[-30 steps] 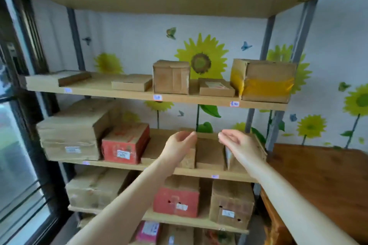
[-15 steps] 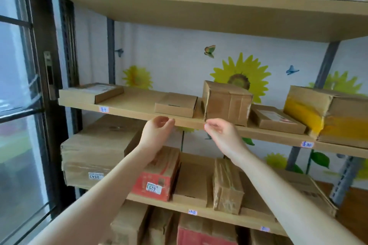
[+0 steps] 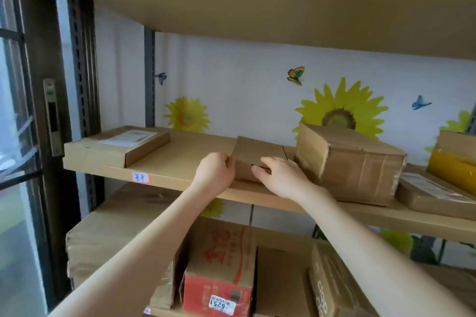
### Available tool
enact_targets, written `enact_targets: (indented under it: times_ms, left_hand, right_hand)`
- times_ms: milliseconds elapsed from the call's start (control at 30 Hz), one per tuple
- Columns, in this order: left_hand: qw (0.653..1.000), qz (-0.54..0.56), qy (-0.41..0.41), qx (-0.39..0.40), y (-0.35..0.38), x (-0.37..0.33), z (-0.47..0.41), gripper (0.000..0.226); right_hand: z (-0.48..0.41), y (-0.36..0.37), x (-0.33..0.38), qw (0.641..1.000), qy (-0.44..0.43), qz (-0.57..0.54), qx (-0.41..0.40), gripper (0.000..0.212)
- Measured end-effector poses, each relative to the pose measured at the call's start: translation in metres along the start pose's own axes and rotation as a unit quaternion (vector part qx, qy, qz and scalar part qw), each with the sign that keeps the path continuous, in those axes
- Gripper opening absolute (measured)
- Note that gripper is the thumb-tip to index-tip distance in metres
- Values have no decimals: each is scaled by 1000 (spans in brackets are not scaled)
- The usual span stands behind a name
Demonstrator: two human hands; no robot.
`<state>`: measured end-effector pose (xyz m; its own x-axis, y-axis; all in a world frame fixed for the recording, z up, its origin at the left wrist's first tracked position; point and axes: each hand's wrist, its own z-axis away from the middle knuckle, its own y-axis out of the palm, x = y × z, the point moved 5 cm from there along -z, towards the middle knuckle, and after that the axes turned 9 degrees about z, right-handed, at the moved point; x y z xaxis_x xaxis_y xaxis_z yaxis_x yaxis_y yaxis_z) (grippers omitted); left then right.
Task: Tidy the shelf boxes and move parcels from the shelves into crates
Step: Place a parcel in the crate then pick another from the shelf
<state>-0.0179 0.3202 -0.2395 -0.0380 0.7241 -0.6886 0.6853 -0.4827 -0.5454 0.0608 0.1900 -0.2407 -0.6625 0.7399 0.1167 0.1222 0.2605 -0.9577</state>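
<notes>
Small box [image 3: 257,153] gripped with both hands

It sits on the shelf [image 3: 175,162], 9 o'clock from the taped carton [image 3: 355,165]. My left hand [image 3: 215,174] curls round its left edge, right hand [image 3: 280,177] clamps its front; earlier both hovered empty.

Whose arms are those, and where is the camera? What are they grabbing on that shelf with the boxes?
No machine here: those are a person's two bare arms. The camera sits on the person's head, so you see what they see. The left hand and the right hand grip a small flat box from both sides on the shelf. Beside it lie a flat box with a paper label to the left and a bigger taped box to the right. Below stands a red box with a sticker reading 625. Sunflower stickers decorate the wall.
</notes>
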Motion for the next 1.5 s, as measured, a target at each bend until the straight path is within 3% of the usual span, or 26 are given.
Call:
enact_targets:
  times_ms: [67, 167, 267, 333, 400, 467, 567, 633, 700, 800, 967, 1067, 1167, 1300, 1500]
  left_hand:
    - [986, 161, 12, -45, -10, 3, -3, 24]
    - [919, 394, -15, -22, -14, 0, -4, 22]
    - [860, 509, -23, 34, -16, -5, -4, 25]
    - [827, 558, -38, 60, -16, -1, -4, 20]
    - [839, 536, -64, 67, -13, 8, -4, 10]
    - [862, 486, -92, 106, -4, 15, 2, 18]
    - [844, 486, -131, 183, 7, 15, 17, 17]
    - [819, 521, -137, 196, 7, 12, 23, 7]
    - [807, 545, -137, 180, 4, 12, 24, 8]
    - [789, 571, -150, 170, -2, 12, 23, 20]
    - [799, 561, -141, 165, -8, 11, 23, 37]
    - [801, 569, -135, 131, -13, 6, 24, 34]
    - [785, 600, -132, 78, -13, -6, 32, 32]
    - [751, 643, -116, 96, 9, -43, 62, 23]
    - [727, 644, -108, 210, 91, -114, 161, 23]
  right_hand:
    - [0, -3, 2, 998, 7, -66, -7, 65]
    - [2, -12, 15, 993, 26, -89, -77, 46]
    - [11, -21, 30, 979, 38, -67, -189, 39]
    - [21, -23, 34, 957, 40, -124, -260, 32]
    - [36, -27, 31, 904, 87, -256, -331, 22]
    - [48, -21, 25, 823, 155, -409, -363, 22]
    - [55, 1, 29, 657, 208, -660, -298, 23]
    - [56, 6, 36, 606, 195, -723, -270, 9]
    - [59, 5, 37, 603, 188, -727, -268, 6]
    - [65, -1, 29, 628, 195, -700, -279, 15]
    - [77, -14, 11, 656, 217, -664, -285, 47]
    - [85, -21, 9, 678, 207, -643, -289, 17]
    - [101, -30, 6, 689, 203, -619, -319, 9]
    - [153, -40, -18, 672, 223, -605, -365, 6]
    - [298, -27, -88, 633, 292, -584, -417, 9]
